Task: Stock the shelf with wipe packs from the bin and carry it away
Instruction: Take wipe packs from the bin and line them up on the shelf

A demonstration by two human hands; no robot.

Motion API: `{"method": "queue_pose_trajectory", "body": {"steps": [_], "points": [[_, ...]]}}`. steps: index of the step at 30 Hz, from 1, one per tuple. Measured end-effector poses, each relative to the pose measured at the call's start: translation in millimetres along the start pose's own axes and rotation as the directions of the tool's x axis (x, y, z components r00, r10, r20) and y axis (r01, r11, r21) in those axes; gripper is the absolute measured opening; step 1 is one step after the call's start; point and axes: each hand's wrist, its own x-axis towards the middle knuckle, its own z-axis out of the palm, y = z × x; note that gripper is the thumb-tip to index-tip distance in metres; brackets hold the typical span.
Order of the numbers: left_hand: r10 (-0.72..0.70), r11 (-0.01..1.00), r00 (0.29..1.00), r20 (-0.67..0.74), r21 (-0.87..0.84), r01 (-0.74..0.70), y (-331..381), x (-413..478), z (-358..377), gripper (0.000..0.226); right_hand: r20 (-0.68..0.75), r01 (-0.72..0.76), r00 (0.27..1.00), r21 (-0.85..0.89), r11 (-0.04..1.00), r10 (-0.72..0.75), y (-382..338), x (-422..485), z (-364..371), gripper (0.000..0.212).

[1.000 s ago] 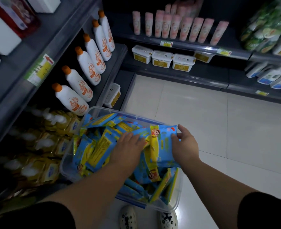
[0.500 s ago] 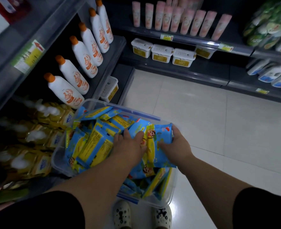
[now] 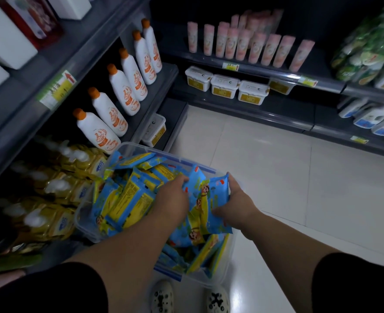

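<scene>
Still, the dark shelf [image 3: 28, 123] on the left and the clear bin [image 3: 127, 148] just beside its lower tier sit as they did 0.5 s ago; what differs is smaller. The blue-and-yellow wipe pack [image 3: 209, 197] between the 2 hands now stands higher over the heap of wipe packs [image 3: 127, 199] filling the bin, and its top edge tips away from the person. The left hand [image 3: 173, 199] grips its left edge with curled fingers, back of the hand up. The right hand [image 3: 239, 203] pinches its right edge, fingers at the far corner and thumb on the near face. Above the bin, white bottles [image 3: 106, 114] with orange caps line the shelf. The pack shows a cartoon child. Its print, the bottles' orange labels and the shelf's yellow price tag [image 3: 61, 86] with a red arrow are too blurred to read.
</scene>
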Motion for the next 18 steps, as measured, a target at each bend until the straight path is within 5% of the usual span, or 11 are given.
{"method": "queue_pose_trajectory", "body": {"steps": [8,18], "points": [[-0.131,0.98,0.964,-0.231,-0.179,0.09,6.4,-31.3,-74.6,0.032,-0.002,0.123,0.992,0.048,0.991,-0.123,-49.0,-28.2,-14.7,0.03],[-0.198,0.958,0.804,-0.56,-0.285,0.037,-9.5,-138.3,-219.7,0.035,0.126,0.431,0.893,0.031,0.902,-0.432,-175.2,-122.3,-0.4,0.036]]}}
